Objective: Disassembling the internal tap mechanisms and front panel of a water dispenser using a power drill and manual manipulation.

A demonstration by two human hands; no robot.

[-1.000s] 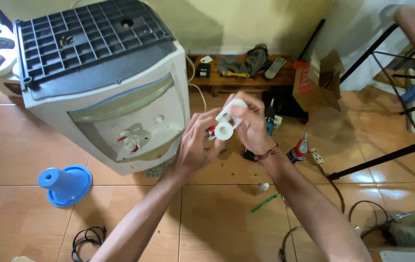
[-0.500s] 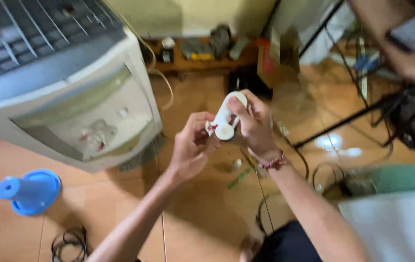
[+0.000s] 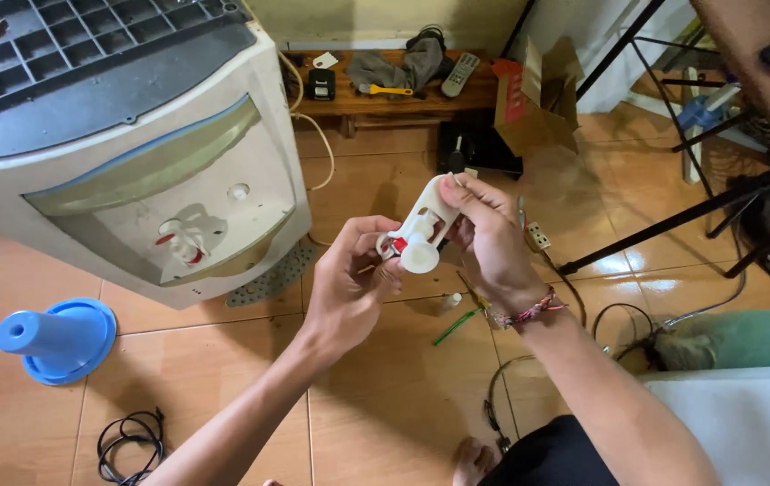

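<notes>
1. Left hand [image 3: 349, 283]: forearm rising from lower frame; fingers curled, pinching the lower end of the white plastic tap [image 3: 421, 236].
2. Right hand [image 3: 486, 238]: wrist bent inward; fingers closed round the tap's upper end; tap held mid-air above the tiled floor [image 3: 376, 396].
3. Beyond, left: water dispenser [image 3: 133, 162]; blue funnel [image 3: 54, 337] beside it.

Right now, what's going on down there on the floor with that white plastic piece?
A person sits on the tiled floor, holding a white plastic tap part up in both hands. The right hand grips its upper body; the left hand pinches the lower end, near a small red piece. A water dispenser lies tipped beside them, with a blue funnel-shaped cone and a green screwdriver on the floor nearby.
</notes>
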